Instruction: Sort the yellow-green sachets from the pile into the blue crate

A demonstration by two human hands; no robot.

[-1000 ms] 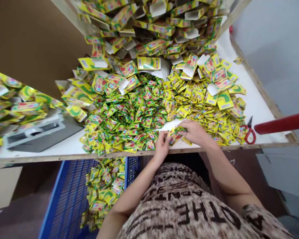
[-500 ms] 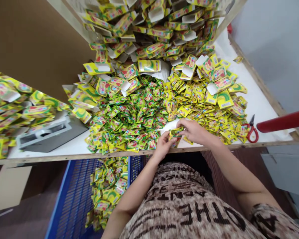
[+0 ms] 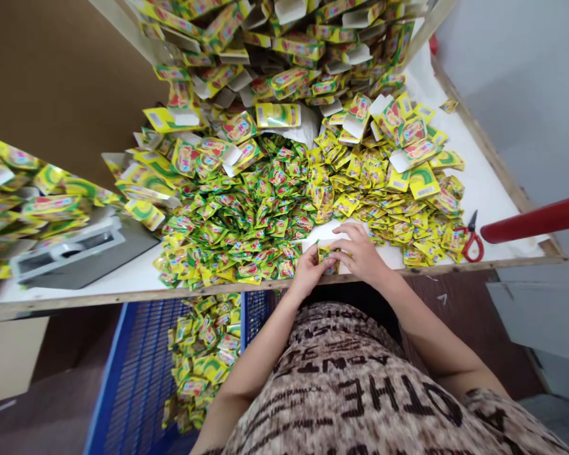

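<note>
My left hand (image 3: 309, 270) is closed around a small yellow box (image 3: 326, 251) near the table's front edge. Bent over it from the right, my right hand (image 3: 361, 254) presses thumb and fingertips to the same box; its fingers partly hide it. Just beyond and left lies a heap of green sachets (image 3: 260, 208). A heap of yellow sachets (image 3: 389, 208) spreads behind and right of my right hand. Behind both heaps are small printed cartons (image 3: 279, 115), many with white flaps standing open.
Red-handled scissors (image 3: 473, 243) lie at the right, close to a red bar (image 3: 535, 218). A grey tape dispenser (image 3: 85, 253) stands at the left. Under the table edge, a blue crate (image 3: 128, 379) holds filled-looking boxes (image 3: 203, 366). A brown cardboard panel (image 3: 52, 76) rises at the back left.
My right hand has shifted slightly left and its fingers are now more raised and bent over the box. The green-and-yellow piece at its fingertips no longer shows. The whole view has shifted a little.
</note>
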